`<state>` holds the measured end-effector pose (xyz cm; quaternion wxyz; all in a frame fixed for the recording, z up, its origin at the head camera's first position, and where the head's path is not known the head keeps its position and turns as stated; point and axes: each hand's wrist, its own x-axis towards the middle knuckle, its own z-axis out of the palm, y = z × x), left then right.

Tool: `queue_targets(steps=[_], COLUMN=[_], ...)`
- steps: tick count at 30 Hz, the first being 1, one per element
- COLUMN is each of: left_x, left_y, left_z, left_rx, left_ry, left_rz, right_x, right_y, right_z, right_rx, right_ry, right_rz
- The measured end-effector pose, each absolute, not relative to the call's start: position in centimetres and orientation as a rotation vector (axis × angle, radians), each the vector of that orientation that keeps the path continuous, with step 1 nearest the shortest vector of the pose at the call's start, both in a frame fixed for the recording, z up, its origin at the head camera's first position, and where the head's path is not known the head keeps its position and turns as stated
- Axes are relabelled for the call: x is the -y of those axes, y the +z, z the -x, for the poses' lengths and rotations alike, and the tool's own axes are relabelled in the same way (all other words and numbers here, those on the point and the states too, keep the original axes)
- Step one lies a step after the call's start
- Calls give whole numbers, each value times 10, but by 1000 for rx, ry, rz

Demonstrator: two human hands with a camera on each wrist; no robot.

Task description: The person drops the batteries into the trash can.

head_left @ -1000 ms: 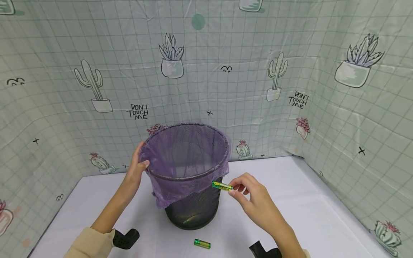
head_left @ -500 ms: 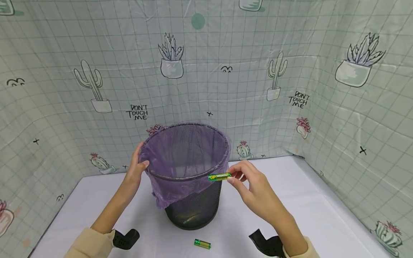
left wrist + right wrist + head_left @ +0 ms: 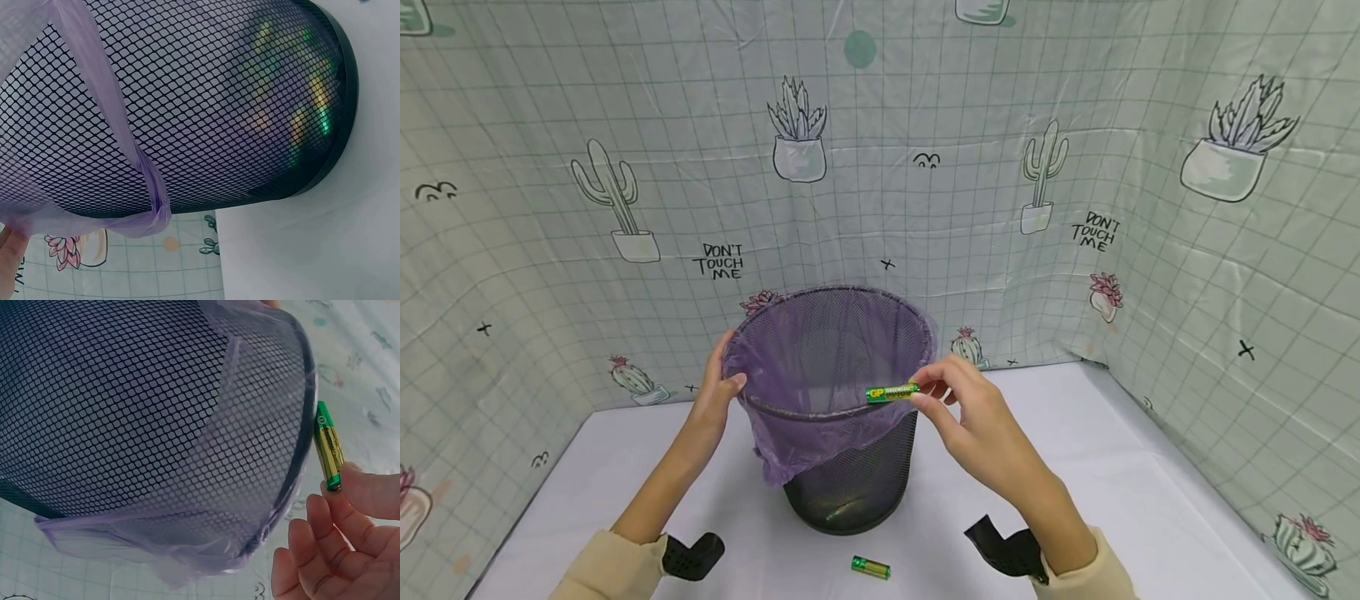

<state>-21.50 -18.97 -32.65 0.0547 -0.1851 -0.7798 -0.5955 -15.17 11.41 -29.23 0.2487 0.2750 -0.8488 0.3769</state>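
Note:
A black mesh wastebasket (image 3: 850, 492) stands on the white table, lined with a purple plastic bag (image 3: 805, 442) folded over its rim. My left hand (image 3: 715, 392) grips the rim at the left, thumb on the inside over the bag. My right hand (image 3: 973, 421) pinches a green and gold battery (image 3: 891, 392) by one end between thumb and fingertips, at the near right part of the rim. In the right wrist view the battery (image 3: 329, 447) sticks out just beyond the rim. A second battery (image 3: 871, 567) lies on the table in front of the basket.
Through the mesh in the left wrist view, blurred green and gold things (image 3: 319, 100) show at the basket's bottom. A gridded cactus-print cloth (image 3: 880, 208) rises behind and beside the white table (image 3: 1075, 450). Black wrist mounts (image 3: 694, 557) sit by both sleeves.
My right hand has moved up and to the left with the battery, from beside the basket to its rim. My left hand and the battery on the table stay put.

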Motion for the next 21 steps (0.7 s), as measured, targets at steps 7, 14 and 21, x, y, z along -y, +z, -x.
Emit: queue_targets(steps=[7, 14, 21], left_x=[189, 188, 189], left_y=[-327, -327, -327], left_z=[214, 215, 214], left_rx=[2372, 2363, 2358], left_ry=[-1805, -1802, -1804], left_rz=[556, 555, 556], right_x=[-108, -107, -108], right_y=[-293, -293, -294], right_z=[158, 161, 163], right_rx=[2346, 2381, 2388], right_ry=[1046, 1069, 1091], right_rz=[-720, -681, -678])
